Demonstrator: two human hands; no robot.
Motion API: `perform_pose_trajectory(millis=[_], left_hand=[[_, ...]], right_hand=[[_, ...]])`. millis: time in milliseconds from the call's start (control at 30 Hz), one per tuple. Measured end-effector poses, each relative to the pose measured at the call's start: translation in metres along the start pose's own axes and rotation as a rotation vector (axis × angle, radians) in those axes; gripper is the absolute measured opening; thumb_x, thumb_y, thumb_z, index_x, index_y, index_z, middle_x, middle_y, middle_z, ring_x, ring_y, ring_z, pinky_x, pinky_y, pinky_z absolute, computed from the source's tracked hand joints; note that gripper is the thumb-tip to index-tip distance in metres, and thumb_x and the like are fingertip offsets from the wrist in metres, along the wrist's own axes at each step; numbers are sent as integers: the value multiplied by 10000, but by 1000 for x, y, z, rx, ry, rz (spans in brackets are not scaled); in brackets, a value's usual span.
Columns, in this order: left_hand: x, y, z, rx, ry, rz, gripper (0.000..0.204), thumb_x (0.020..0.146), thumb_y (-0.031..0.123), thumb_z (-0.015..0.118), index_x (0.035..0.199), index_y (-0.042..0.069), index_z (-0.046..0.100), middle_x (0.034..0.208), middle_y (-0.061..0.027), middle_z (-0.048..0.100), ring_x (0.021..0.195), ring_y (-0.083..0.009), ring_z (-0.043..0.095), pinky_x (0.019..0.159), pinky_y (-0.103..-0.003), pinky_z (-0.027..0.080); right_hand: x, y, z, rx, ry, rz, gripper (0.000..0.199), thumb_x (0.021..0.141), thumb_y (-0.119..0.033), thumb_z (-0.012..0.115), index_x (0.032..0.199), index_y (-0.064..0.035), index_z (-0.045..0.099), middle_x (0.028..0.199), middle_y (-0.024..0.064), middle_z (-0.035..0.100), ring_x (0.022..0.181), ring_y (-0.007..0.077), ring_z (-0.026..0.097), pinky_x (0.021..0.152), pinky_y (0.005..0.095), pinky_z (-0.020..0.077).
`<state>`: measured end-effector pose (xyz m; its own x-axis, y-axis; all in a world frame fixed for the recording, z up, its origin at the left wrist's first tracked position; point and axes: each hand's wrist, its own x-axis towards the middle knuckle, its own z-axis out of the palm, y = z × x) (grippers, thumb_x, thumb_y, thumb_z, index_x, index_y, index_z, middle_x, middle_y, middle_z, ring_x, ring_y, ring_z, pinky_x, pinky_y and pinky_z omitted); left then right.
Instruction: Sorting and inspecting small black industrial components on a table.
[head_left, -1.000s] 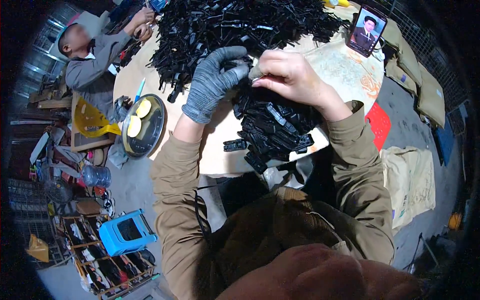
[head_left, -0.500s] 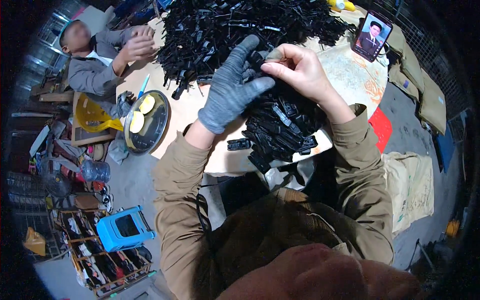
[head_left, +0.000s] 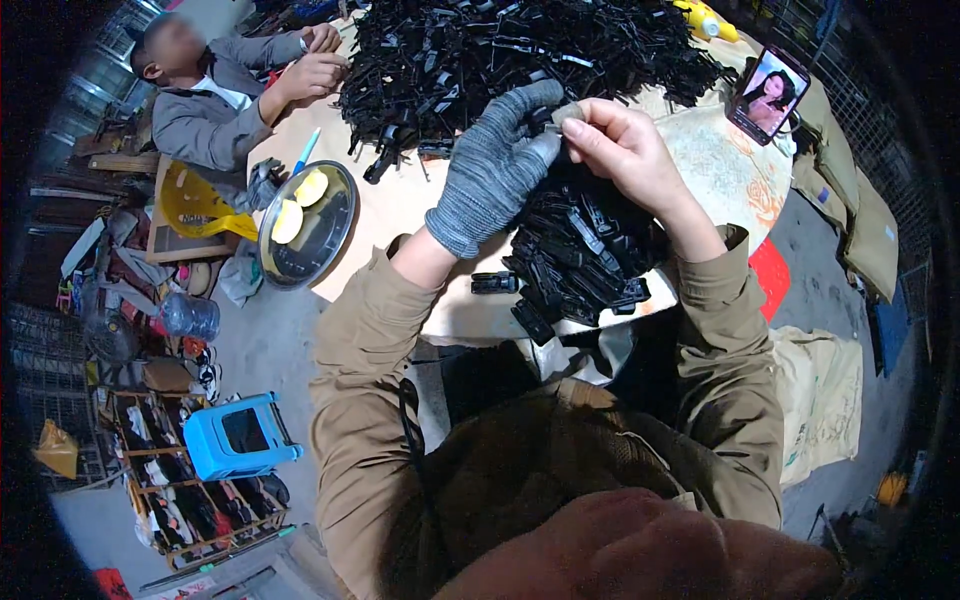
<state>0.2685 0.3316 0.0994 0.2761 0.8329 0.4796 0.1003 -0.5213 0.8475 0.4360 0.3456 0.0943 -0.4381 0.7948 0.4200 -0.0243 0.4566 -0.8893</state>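
Observation:
My left hand (head_left: 495,170), in a grey knitted glove, is closed with thumb and fingers curled round a small black plastic part (head_left: 536,128), mostly hidden by the fingers. Against its fingertips, my right hand (head_left: 630,155) pinches with thumb and index finger; a beige cover sits on the index fingertip. What the pinch holds is too small to make out. Below both hands lies a smaller heap of black plastic parts (head_left: 585,250), with one loose part (head_left: 494,283) at its left. A large pile of similar black parts (head_left: 450,70) spreads beyond my hands.
A dark round plate (head_left: 335,245) with two yellow-white pieces (head_left: 288,222) stands on the table (head_left: 390,215) at left, beside a blue-white pen (head_left: 307,150). A propped phone (head_left: 768,98) stands at right. Across the far left sits a person (head_left: 215,110). A blue stool (head_left: 242,437) is on the floor.
My left thumb and fingers have closed in, and the two hands' fingertips have come together. The view has shifted slightly. The other person's hands have moved apart, and the phone's picture differs.

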Motion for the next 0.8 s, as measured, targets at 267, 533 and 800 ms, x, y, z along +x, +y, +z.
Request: perform_pose_trajectory(millis=[267,533,800], left_hand=[[0,-1,2,-10,38,-25,331,772,101,614,1083,35,522,1014,-56,558,878,-108,530,766,-233,439],[-7,5,8,124,131,166,174,770,94,612,926,27,572,864,-62,588,772,-126,562,692,-243,460],[-2,11,7,328,45,179,282,790,119,588,1054,34,535,884,-105,605,786,-170,590,690,-274,467]], right_hand=[[-1,-5,0,2,-2,62,179,872,-224,510,790,-70,552,605,-60,494,457,-8,344,399,149,244],[-6,-11,5,88,-17,88,192,871,-221,507,738,-84,522,595,-64,482,453,-8,334,393,145,230],[0,2,0,-64,111,-79,146,843,-172,548,848,-27,565,625,-58,495,496,-1,383,424,152,283]])
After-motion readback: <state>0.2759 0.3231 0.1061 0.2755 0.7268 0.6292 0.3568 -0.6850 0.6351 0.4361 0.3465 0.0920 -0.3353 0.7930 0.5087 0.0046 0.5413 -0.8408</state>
